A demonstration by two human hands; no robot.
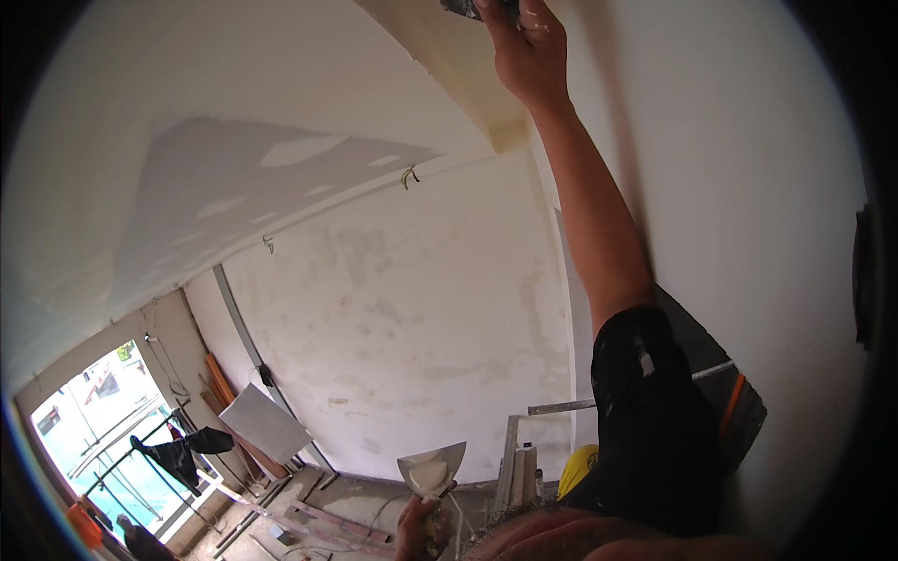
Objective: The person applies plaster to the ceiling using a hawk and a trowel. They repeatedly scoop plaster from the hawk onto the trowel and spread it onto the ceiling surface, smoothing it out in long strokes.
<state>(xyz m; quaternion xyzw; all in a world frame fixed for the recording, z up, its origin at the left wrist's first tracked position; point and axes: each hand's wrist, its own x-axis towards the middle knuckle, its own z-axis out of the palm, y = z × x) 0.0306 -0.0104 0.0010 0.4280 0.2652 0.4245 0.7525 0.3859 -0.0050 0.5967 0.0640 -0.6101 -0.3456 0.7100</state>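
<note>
My right arm, in a black sleeve, stretches up along the white wall at the right. At the top edge my right hand is closed around a dark flat tool; the frame cuts most of it off, and its kind cannot be made out. White smears show on the fingers. Low in the middle, my left hand grips a wide putty knife with its blade pointing up. A lump of pale filler lies on that blade. The ceiling has a grey area with white patches.
A blotchy pale wall stands ahead, with wires hanging above it. At lower left are a bright window, dark cloth on a rail and a leaning grey board. Planks litter the floor; a metal frame stands close by.
</note>
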